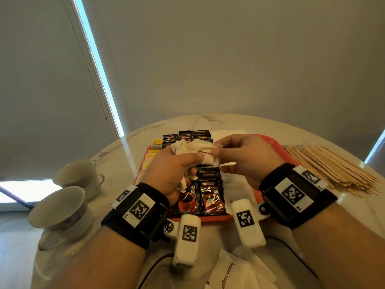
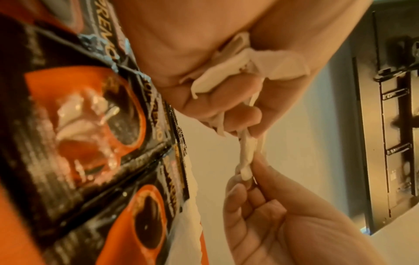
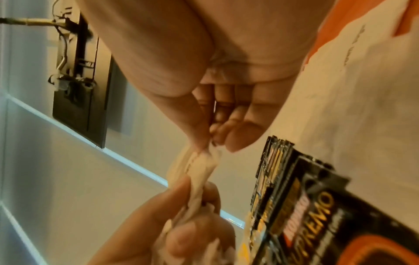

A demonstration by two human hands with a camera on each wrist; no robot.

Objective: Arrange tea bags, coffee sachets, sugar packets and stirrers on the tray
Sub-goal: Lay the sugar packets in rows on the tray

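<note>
Above the red tray [image 1: 278, 147], my left hand [image 1: 188, 163] grips a bunch of white brown-sugar packets [image 1: 200, 150]. My right hand [image 1: 219, 156] pinches the right end of one packet from that bunch. The left wrist view shows this packet [image 2: 246, 156] stretched between my left hand [image 2: 229, 114] and the right hand's fingertips [image 2: 258, 168]. In the right wrist view the right thumb and fingers [image 3: 195, 132] nip the same packet [image 3: 200, 170]. Black coffee sachets [image 1: 210, 197] lie in rows on the tray. Yellow tea bags [image 1: 155, 142] sit along its left side.
A pile of wooden stirrers [image 1: 333, 167] lies on the marble table right of the tray. Two cups [image 1: 60, 207] stand at the left. More sugar packets [image 1: 229, 272] lie on the table near me, and white packets [image 1: 239, 190] cover the tray's right part.
</note>
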